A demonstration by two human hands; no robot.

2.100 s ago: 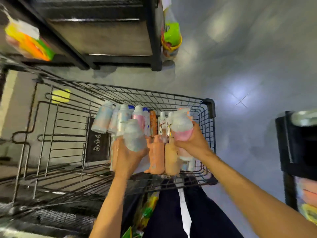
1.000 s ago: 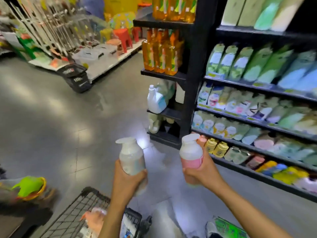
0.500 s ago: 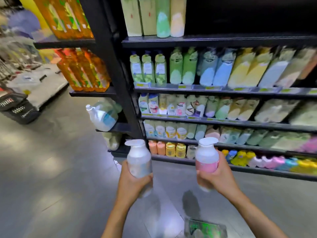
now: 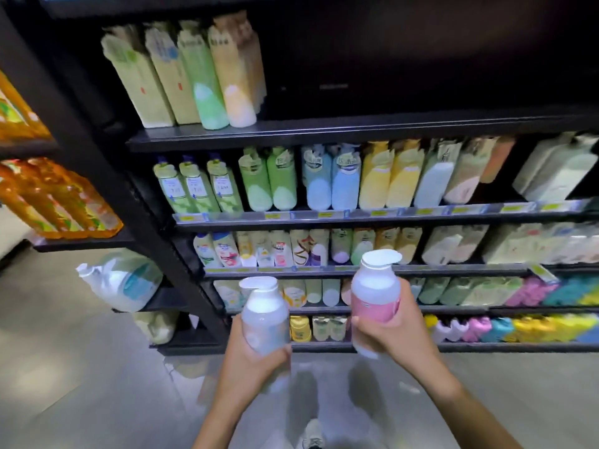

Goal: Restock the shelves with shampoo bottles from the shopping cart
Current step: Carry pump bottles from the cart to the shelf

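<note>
Left hand (image 4: 256, 358): fingers wrapped around white pump bottle with pale grey label (image 4: 265, 314), upright for shelving.
Right hand (image 4: 393, 335): fingers wrapped around white pump bottle with pink label (image 4: 376, 294).
Black shelves (image 4: 324, 132): far, facing.

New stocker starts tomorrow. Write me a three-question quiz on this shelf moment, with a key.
1. True or false: the left hand holds the pink-labelled bottle.
2. Where do the orange bottles stand? A: on the side rack left of the shampoo shelves; B: on the floor; C: in a cart.
3. Fill in: both hand-held bottles have ___ pump tops.

Key: 1 false, the right hand holds it, and the left holds a pale bottle. 2 A. 3 white.
</note>
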